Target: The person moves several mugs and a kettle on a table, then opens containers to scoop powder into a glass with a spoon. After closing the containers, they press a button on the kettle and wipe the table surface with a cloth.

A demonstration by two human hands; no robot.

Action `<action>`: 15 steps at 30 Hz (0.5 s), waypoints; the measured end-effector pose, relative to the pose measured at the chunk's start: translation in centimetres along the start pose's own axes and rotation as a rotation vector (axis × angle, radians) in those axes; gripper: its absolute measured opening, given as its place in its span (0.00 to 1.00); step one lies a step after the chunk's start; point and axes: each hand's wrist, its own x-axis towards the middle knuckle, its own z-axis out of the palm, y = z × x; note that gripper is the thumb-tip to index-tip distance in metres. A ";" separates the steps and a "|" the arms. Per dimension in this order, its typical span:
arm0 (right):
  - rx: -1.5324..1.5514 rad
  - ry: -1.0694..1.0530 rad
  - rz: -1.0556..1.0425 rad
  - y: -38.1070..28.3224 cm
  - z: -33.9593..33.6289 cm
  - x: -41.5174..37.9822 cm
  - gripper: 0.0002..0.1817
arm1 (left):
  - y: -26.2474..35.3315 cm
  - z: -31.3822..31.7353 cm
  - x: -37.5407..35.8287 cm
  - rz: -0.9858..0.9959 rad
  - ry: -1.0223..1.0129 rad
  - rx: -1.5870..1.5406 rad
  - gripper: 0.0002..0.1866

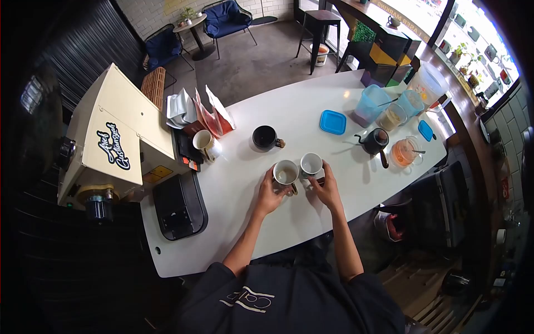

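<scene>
Two mugs stand side by side near the middle of the white counter (245,222). My left hand (269,196) is wrapped round the left mug (285,173), which has a little pale residue in its bottom. Round the other side, my right hand (327,190) grips the right mug (311,164), whose white inside shows. Both mugs are upright with their rims close together. Just beyond them sits a black mug (265,137) with a brown handle.
A cream machine (111,133) fills the left end, with a patterned mug (207,146) and foil bags (214,114) beside it. To the right are a blue lid (333,122), a black kettle (374,141), a glass jug (403,153) of orange liquid and blue plastic tubs (371,106).
</scene>
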 end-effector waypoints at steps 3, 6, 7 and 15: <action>-0.150 0.047 -0.137 -0.2 0.4 0.5 0.35 | 0.1 -0.3 0.5 -0.002 0.005 -0.020 0.42; 0.045 -0.013 0.117 -3.1 0.1 -0.2 0.34 | 0.5 -0.1 0.3 -0.026 0.003 -0.021 0.41; -0.041 0.014 0.017 -2.0 0.2 -0.1 0.34 | 0.4 0.1 0.3 0.003 0.019 0.001 0.41; -0.137 0.072 -0.116 -1.6 0.2 -0.6 0.33 | 0.6 0.5 0.1 0.020 0.005 -0.026 0.42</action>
